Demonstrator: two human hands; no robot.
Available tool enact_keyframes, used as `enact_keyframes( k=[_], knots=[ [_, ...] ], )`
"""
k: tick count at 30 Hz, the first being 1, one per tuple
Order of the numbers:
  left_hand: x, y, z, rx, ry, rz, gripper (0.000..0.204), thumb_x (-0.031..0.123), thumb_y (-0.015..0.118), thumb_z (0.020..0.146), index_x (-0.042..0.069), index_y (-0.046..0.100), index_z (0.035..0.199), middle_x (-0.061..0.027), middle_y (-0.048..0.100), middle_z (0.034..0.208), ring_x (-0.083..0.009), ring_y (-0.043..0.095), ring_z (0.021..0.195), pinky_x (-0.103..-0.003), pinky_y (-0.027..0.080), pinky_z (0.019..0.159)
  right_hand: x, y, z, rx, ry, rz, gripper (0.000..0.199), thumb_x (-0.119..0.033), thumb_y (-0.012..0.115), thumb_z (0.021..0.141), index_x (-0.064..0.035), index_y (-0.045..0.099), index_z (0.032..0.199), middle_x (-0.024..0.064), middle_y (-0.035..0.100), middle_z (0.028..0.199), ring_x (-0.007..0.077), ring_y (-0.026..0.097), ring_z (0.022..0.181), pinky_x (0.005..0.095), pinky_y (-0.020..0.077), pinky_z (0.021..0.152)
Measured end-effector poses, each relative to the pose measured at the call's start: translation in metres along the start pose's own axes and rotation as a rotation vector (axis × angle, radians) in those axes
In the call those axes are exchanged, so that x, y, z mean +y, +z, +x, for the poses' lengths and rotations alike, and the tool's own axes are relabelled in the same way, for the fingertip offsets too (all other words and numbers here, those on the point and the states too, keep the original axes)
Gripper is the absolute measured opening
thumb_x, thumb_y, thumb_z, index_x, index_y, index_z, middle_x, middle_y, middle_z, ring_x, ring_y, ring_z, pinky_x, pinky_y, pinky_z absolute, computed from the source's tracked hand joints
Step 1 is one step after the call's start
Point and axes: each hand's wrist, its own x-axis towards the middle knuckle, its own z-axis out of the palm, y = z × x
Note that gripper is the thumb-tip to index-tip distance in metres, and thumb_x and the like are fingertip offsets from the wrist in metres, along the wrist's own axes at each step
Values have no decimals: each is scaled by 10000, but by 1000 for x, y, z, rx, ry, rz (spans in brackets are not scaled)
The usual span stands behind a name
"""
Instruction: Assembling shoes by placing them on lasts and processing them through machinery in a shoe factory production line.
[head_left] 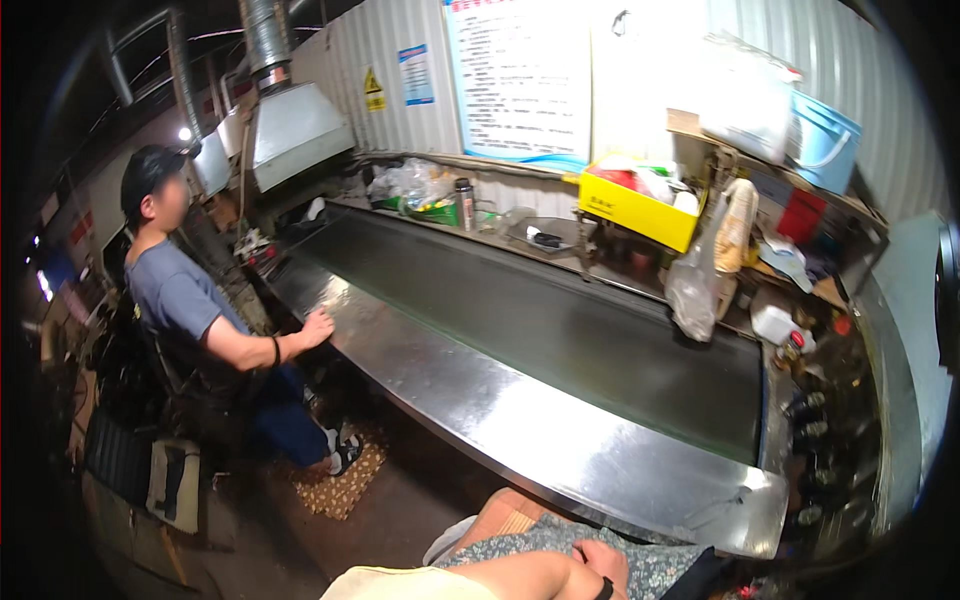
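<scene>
My left hand point(602, 562) lies low in the view, on the patterned cloth point(540, 543) over my lap. The arm comes in from the lower edge out of a yellow sleeve point(405, 583), and a black band point(605, 589) circles the wrist. Its fingers are curled in, with no object visible in them. My right hand does not show. Just beyond my lap runs the wide shiny metal ledge point(560, 415) of a long bench, and behind the ledge lies its dark flat surface point(520, 320). My hand is apart from both.
A co-worker point(190, 290) in a cap stands at the left, one hand on the ledge's far end. Along the back are a yellow box point(640, 205), a dark shallow pan point(545, 235), a thermos point(464, 203) and a hanging plastic bag point(690, 295). A blue bucket point(825, 140) stands upper right.
</scene>
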Motion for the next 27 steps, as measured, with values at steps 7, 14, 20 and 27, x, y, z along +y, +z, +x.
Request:
enact_keyframes(
  k=[7, 14, 20, 27],
  knots=[
    [111, 47, -201, 390, 288, 242, 362, 365, 610, 871, 11, 687, 874, -159, 681, 837, -293, 604, 756, -416, 463, 686, -32, 17, 16, -199, 20, -25, 187, -226, 620, 826, -76, 678, 922, 175, 670, 879, 395, 629, 850, 476, 498, 743],
    [-100, 24, -2, 474, 423, 487, 425, 479, 634, 840, 82, 716, 714, -147, 676, 720, -357, 611, 644, -455, 467, 588, -31, 7, 39, -235, 157, -129, 203, -211, 583, 859, -47, 663, 948, 218, 662, 907, 440, 607, 892, 512, 479, 784],
    [-99, 19, -14, 475, 425, 435, 286, 372, 641, 811, 132, 719, 678, -104, 677, 694, -341, 606, 602, -465, 452, 549, -25, 13, 47, -212, 193, -173, 212, -219, 550, 873, -30, 636, 913, 236, 648, 871, 448, 617, 836, 535, 478, 720],
    [-88, 11, -20, 506, 422, 470, 228, 336, 669, 789, 138, 729, 693, -81, 684, 694, -303, 616, 617, -449, 457, 562, -39, 3, 52, -217, 209, -183, 220, -226, 558, 869, -33, 648, 925, 234, 646, 891, 441, 615, 842, 527, 483, 727]
  ],
)
